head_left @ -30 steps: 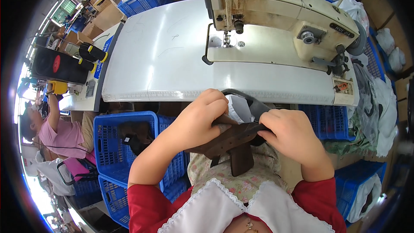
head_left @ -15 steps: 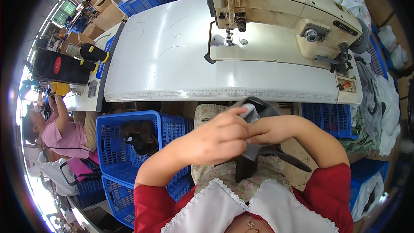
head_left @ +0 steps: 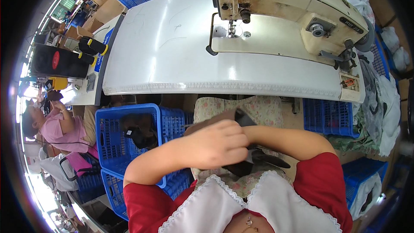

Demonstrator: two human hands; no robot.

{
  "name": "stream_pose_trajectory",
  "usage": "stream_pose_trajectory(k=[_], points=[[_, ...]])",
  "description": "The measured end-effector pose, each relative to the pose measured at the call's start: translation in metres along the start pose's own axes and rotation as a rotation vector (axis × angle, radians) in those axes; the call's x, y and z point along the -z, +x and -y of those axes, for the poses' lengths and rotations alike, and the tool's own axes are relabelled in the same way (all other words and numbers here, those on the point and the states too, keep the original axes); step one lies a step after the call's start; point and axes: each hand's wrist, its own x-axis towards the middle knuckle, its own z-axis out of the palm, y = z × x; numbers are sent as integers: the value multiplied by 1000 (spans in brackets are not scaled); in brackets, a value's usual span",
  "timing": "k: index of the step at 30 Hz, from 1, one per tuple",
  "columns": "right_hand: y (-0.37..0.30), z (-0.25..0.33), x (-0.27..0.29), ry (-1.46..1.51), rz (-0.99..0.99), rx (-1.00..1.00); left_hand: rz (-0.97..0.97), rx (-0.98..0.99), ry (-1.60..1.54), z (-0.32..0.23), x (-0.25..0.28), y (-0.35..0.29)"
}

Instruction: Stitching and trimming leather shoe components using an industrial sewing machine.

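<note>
Brown workpiece (head_left: pixel 210 124), one, shows around two hands, left hand (head_left: pixel 219 145) curled, right hand (head_left: pixel 255 135) mostly hidden; fingers' hold I cannot tell.

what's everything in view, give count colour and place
sewing machine: 1, cream, on centre table
tables: 2, white, centre and left
crates: 5+, blue, both sides and upper left
dark bundle: 1+, brown, inside left crate
box: 1, black with red oval, left table
thread cones: 2+, black and yellow, near box
co-worker: 1, pink top, left edge
bag: 1, pink, lower left
plastic bags: several, white, mostly right
floral cloth: 1, pale, over lap
piece: 1+, dark brown, centre
sleeves: 2, red, bottom
hands: 2, bare, centre, left covering most of right
</note>
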Motion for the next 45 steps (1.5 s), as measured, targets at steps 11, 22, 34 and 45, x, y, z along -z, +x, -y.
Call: stream_pose_trajectory(k=[11,22,34,45], points=[[-19,36,6,-33,148,-249,-436,-169,378,0,-8,10],[46,0,-36,-52,40,-204,-366,-226,226,14,-23,26],[-69,87,87,137,-369,-316,-241,405,8,79,30,-2],[-46,122,104,-873,-768,-465,-161,898,61,150,66,19]])
